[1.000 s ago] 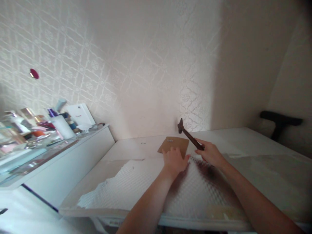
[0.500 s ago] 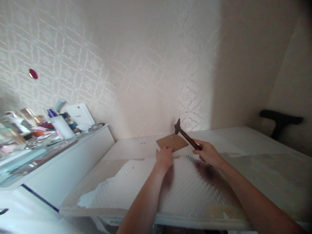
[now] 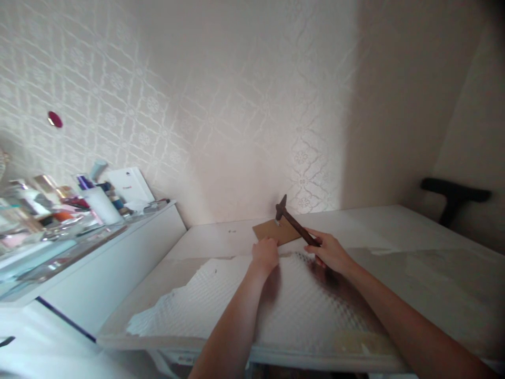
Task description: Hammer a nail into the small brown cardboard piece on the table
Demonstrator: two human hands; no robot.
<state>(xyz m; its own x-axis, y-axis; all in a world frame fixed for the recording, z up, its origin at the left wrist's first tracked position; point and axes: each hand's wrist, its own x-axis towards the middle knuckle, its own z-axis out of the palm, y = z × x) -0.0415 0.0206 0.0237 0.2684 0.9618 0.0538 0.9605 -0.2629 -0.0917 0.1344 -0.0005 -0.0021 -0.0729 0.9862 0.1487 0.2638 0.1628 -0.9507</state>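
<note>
My right hand (image 3: 328, 251) is wrapped round the wooden handle of a hammer (image 3: 299, 227). The hammer's dark metal head is above a thin brown board (image 3: 265, 230), close to a small shiny metal piece (image 3: 278, 223) on it; whether they touch I cannot tell. At the board's near edge, my left hand (image 3: 266, 253) has its fingers curled and holds the board against the table. Its fingertips are partly hidden.
White textured sheeting (image 3: 197, 300) covers part of the white table (image 3: 366, 226). Several small bits (image 3: 232, 231) lie left of the board. Bottles and cosmetics crowd the white cabinet (image 3: 130, 247) at left. A black T-shaped object (image 3: 453, 195) rises beyond the right edge. A patterned wall (image 3: 236, 131) stands behind.
My right hand and the hammer have moved left and slightly down, bringing the hammer head over the small metal piece. My left hand and the board have stayed almost still.
</note>
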